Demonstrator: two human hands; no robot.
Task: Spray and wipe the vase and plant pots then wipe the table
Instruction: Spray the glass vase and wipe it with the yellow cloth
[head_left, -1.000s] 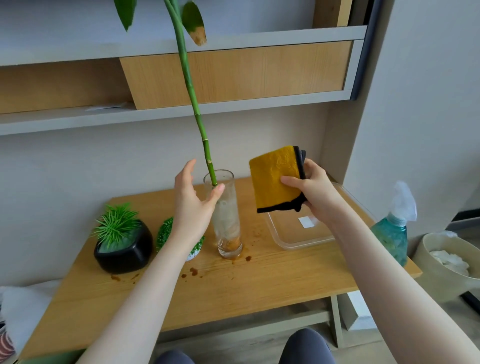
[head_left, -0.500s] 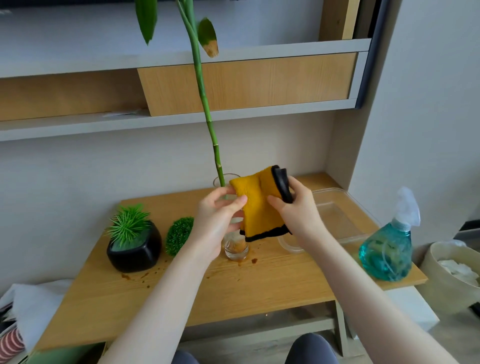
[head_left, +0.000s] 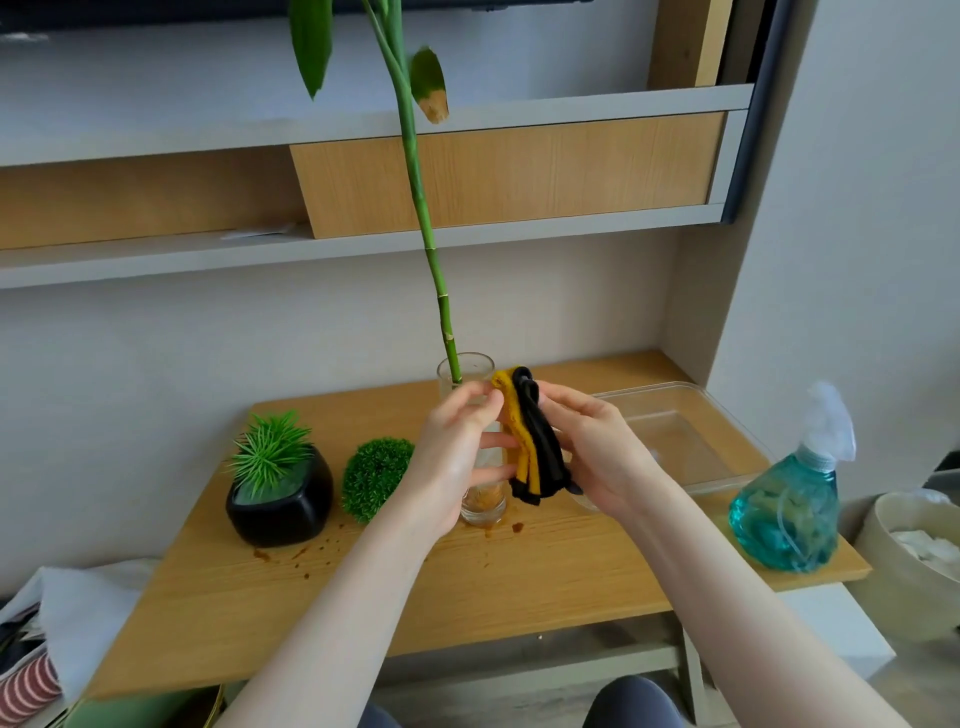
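Observation:
A clear glass vase (head_left: 483, 501) with a tall green bamboo stalk (head_left: 426, 244) stands mid-table, partly hidden behind my hands. Both hands hold a folded yellow cloth with black edging (head_left: 527, 441) in front of the vase. My left hand (head_left: 457, 452) pinches its left side with fingers and thumb. My right hand (head_left: 597, 447) grips its right side. A black pot with a spiky green plant (head_left: 280, 499) sits at the left, and a round green ball plant (head_left: 376, 478) stands beside it. A teal spray bottle (head_left: 789, 509) stands at the table's right edge.
Brown spots (head_left: 306, 553) stain the wooden table (head_left: 493, 587) near the black pot and the vase. A clear plastic tray (head_left: 727, 441) lies at the back right. A beige bin (head_left: 914, 561) stands on the floor at right; shelves hang above.
The cloth was held flat in my right hand alone; my left hand left the vase rim and joined it, and the cloth is now folded narrow between both hands.

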